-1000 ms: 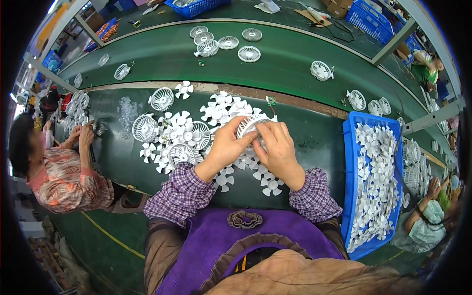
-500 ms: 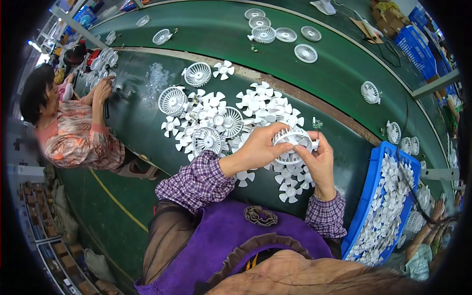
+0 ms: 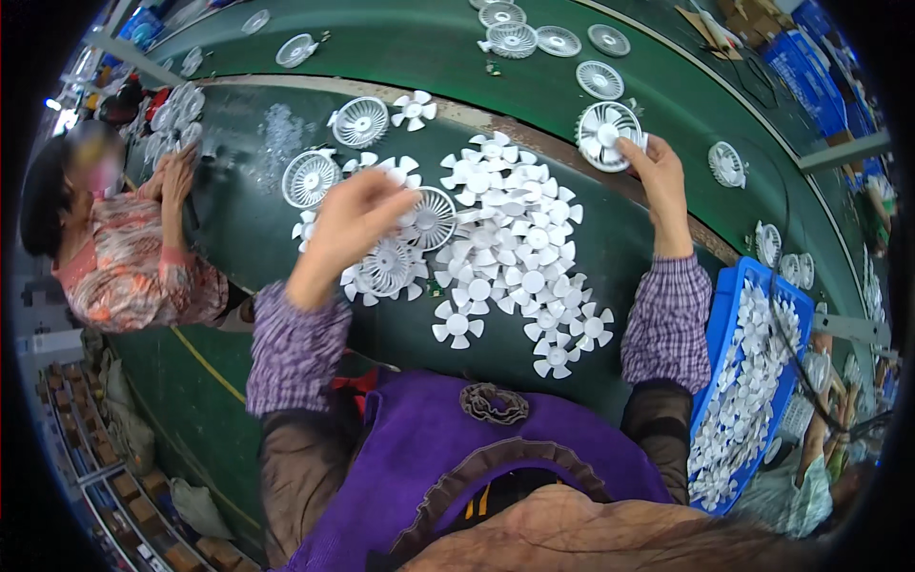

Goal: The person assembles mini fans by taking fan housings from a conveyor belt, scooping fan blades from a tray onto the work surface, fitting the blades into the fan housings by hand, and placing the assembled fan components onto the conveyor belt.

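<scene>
In my right hand (image 3: 658,176), raised over the belt's near edge, is a round white fan grille (image 3: 610,136), pinched at its rim by thumb and fingers. White blades show inside it. My left hand (image 3: 348,229) hovers above the left pile, blurred, with its fingers apart and nothing visible in them. Just past its fingertips lies a slatted white fan grille (image 3: 437,218), and another fan grille (image 3: 389,265) rests below the hand. Loose white fan blades (image 3: 534,238) are heaped between my hands. Part of the left pile is hidden by my left hand.
A blue crate (image 3: 705,419) full of white blades stands at right. Along the far side runs a green conveyor belt (image 3: 429,57) carrying several grilles. A co-worker (image 3: 133,248) works at left beside small clear pieces (image 3: 283,138). A small green circuit board (image 3: 436,287) lies near the blades.
My hands have parted. The right carried the fan grille up and away toward the belt; the left let go of it and moved left over the pile.
</scene>
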### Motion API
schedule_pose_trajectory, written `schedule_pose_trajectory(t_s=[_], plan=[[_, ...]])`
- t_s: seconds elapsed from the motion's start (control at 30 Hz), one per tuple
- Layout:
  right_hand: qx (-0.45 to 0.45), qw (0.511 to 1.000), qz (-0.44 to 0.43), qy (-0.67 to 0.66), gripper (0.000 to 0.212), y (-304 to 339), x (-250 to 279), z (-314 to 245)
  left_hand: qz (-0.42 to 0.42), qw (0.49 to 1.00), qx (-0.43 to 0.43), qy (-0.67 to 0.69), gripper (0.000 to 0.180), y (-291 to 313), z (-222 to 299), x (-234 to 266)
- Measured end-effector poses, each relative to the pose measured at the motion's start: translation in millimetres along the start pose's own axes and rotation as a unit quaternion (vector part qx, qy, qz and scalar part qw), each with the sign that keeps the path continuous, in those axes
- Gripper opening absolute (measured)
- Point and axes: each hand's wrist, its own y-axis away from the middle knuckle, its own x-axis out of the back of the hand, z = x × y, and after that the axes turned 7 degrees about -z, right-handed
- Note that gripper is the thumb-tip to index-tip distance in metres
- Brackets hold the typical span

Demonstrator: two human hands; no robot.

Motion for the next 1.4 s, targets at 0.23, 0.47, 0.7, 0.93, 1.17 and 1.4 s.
schedule_pose_trajectory(t_s=[0.23, 0.47, 0.7, 0.93, 1.17, 1.4], plan=[[0.197, 0.95, -0.058, 0.236, 0.029, 48, -23, -4, 0.13, 0.927, 0.176, -0.303, 0.043, 75, -74, 38], [0.186, 0.94, -0.198, 0.208, 0.021, 59, -89, 0, 0.098, 0.933, 0.069, -0.34, 0.027, 61, -99, 22], [-0.005, 0.986, -0.153, -0.063, 0.012, 58, -10, 24, 0.086, 0.986, 0.084, 0.117, 0.009, 69, -48, 23], [0.092, 0.944, 0.018, 0.317, 0.03, 97, 41, 48, -0.002, 0.937, 0.05, 0.347, 0.035, 33, -28, -28], [0.151, 0.803, -0.041, 0.575, 0.033, 110, 24, 39, -0.141, 0.881, 0.059, 0.447, 0.051, 2, -9, -83], [0.232, 0.894, -0.056, 0.38, 0.034, 134, 7, -15, -0.151, 0.929, 0.01, 0.337, 0.047, -14, 2, -115]])
